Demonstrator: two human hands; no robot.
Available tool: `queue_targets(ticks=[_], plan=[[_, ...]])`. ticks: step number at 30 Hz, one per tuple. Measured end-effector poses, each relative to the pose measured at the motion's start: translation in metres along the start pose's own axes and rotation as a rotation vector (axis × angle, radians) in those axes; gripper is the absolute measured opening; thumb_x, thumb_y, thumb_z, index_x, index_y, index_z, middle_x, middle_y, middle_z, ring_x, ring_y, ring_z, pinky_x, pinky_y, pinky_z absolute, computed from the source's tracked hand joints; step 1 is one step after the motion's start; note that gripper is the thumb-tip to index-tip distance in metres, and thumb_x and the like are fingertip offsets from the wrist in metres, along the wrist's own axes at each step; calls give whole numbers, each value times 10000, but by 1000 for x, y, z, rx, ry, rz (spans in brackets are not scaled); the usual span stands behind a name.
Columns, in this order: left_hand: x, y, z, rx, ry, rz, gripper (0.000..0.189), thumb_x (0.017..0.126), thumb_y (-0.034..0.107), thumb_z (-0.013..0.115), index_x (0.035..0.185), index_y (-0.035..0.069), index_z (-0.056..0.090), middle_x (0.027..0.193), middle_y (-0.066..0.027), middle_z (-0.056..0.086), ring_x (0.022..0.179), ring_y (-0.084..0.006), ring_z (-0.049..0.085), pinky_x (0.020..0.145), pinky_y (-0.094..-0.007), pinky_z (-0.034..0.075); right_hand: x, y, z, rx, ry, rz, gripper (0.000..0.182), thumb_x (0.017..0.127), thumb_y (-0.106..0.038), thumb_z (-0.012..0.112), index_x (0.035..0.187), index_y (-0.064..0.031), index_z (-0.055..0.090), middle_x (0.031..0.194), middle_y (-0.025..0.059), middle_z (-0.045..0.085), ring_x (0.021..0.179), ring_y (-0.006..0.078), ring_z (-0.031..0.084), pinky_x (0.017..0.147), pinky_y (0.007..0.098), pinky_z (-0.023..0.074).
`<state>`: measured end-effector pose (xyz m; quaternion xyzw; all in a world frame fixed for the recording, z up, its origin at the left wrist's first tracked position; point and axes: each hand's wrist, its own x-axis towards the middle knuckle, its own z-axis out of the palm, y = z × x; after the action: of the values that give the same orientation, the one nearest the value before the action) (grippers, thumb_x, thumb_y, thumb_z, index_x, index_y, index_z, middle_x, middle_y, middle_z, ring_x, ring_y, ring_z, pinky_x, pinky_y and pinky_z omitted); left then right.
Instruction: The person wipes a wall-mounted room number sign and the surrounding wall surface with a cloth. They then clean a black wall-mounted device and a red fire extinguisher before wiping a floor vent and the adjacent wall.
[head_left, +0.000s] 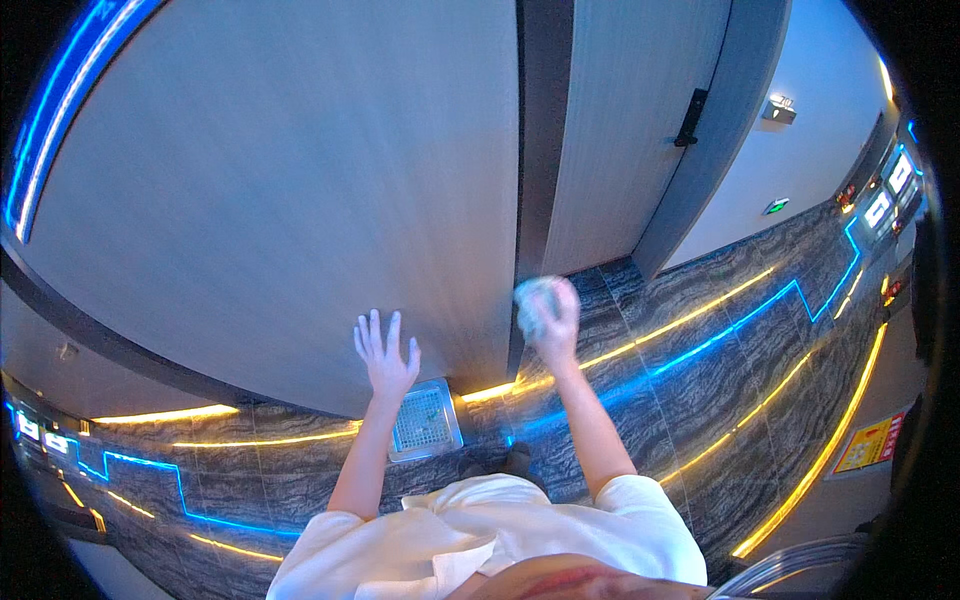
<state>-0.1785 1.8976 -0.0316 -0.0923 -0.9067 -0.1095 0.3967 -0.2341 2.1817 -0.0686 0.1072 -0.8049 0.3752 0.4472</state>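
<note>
My right hand (558, 324) grips a crumpled pale cloth (534, 306) at the dark vertical trim (529, 247) along the edge of a large wood-grain panel (330, 187). The hand and cloth are slightly blurred. My left hand (386, 356) has its fingers spread, at the lower part of that panel, with nothing in it. Whether its palm touches the panel is hard to tell. Below my left hand, a metal tray with a perforated grid (426, 421) lies by the foot of the panel.
A grey door with a black handle (690, 118) is at the upper right, beside a pale wall with a green exit sign (777, 205). The dark patterned floor (697, 390) carries yellow and blue light strips. A yellow and red sign (870, 444) is at the right.
</note>
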Motion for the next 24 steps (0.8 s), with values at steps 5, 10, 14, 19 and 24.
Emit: queue_targets(ticks=[5, 10, 14, 19, 24], plan=[[-2, 4, 17, -24, -46, -18, 593, 782, 235, 618, 1334, 133, 425, 1446, -237, 181, 1336, -450, 126, 1061, -587, 126, 112, -64, -27, 55, 255, -87, 370, 693, -86, 704, 1058, -78, 644, 1182, 156, 503, 1108, 342, 470, 940, 433, 394], [-6, 17, 15, -104, -72, -56, 594, 784, 246, 611, 1340, 151, 425, 1446, -219, 199, 1336, -440, 142, 1061, -591, 122, 129, -123, 7, -242, 118, -391, 507, 652, -221, 697, 1149, -250, 603, 1347, 120, 403, 1284, 371, 326, 1033, 633, 153], [-11, 6, 23, -110, -75, -26, 567, 780, 257, 604, 1322, 176, 456, 1447, -174, 227, 1338, -403, 170, 1056, -607, 124, 79, -87, 20, -176, -73, -297, 583, 627, -182, 714, 1188, -245, 571, 1388, 138, 360, 1311, 368, 290, 1047, 608, 162], [-14, -4, 15, -61, -131, 27, 559, 785, 230, 599, 1320, 153, 455, 1443, -181, 249, 1347, -384, 178, 1068, -589, 95, 63, -46, 9, -204, 10, -256, 634, 660, -61, 642, 1269, -136, 481, 1427, 239, 230, 1325, 401, 242, 1064, 538, 207], [-2, 35, -2, -72, -89, -106, 574, 778, 207, 596, 1322, 111, 441, 1438, -182, 264, 1345, -378, 192, 1065, -592, 93, 134, -72, -9, 102, 258, -91, 626, 782, 19, 554, 1363, -35, 328, 1430, 258, 195, 1322, 404, 238, 1059, 440, 265]])
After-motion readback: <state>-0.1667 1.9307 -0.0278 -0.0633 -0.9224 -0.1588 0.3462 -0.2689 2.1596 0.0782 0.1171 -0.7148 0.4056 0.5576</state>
